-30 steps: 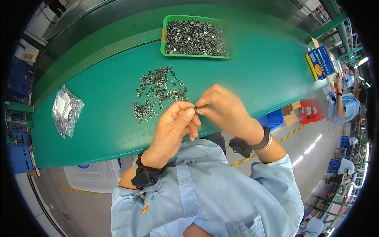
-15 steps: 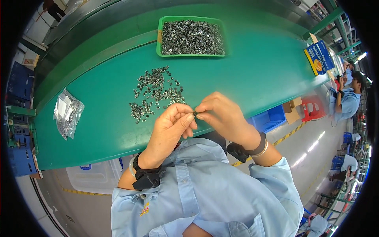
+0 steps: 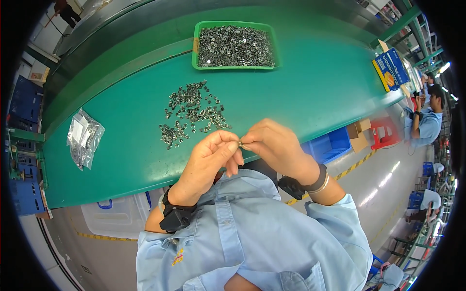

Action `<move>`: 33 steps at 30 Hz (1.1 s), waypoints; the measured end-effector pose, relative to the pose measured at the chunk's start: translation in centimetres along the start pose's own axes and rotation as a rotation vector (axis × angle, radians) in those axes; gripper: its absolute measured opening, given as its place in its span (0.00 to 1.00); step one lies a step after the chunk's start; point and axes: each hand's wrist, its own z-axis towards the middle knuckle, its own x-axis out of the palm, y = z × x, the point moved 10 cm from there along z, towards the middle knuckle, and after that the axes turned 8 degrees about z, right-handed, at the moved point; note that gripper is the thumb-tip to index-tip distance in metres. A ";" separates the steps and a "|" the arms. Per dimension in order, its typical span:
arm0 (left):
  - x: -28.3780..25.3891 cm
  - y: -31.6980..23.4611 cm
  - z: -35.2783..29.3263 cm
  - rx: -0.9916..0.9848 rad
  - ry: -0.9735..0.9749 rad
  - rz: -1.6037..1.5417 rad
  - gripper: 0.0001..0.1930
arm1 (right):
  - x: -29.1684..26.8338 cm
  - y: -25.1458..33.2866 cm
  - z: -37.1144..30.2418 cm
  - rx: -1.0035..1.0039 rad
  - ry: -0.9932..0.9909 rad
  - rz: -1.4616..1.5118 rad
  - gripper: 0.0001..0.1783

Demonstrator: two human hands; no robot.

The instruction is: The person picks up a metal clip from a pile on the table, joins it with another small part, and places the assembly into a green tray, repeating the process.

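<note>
Between my two hands, at the near edge of the green table, is a small shiny metal part (image 3: 240, 144). My left hand (image 3: 209, 157) pinches it between thumb and forefinger from one side. From the other side the thumb and forefinger of my right hand (image 3: 273, 145) close on it as well. The fingertips hide most of the part, so its exact shape cannot be made out. Just beyond my left hand a loose pile of small metal pieces (image 3: 190, 100) is spread on the green table (image 3: 131, 160).
A green tray (image 3: 233, 68) full of similar metal pieces stands at the far side. A clear plastic bag (image 3: 85, 139) lies at the left, a blue and yellow box (image 3: 391, 69) at the far right. Below the table's right edge is a blue bin (image 3: 330, 147). Co-workers sit at the right.
Both hands have shifted very slightly toward me, still pinching the small part, which now shows brighter between the fingertips. The pile and tray look the same.
</note>
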 end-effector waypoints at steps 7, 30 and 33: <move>0.4 0.2 -0.3 0.039 -0.056 -0.109 0.09 | 0.0 0.9 -0.2 -0.085 -0.071 -0.100 0.10; 1.3 1.3 0.2 0.036 0.097 -0.332 0.07 | 0.4 -0.1 -1.9 0.012 -0.147 0.034 0.12; 1.1 0.9 0.1 0.038 0.048 -0.239 0.07 | 0.3 -0.3 -1.9 0.026 -0.170 0.072 0.11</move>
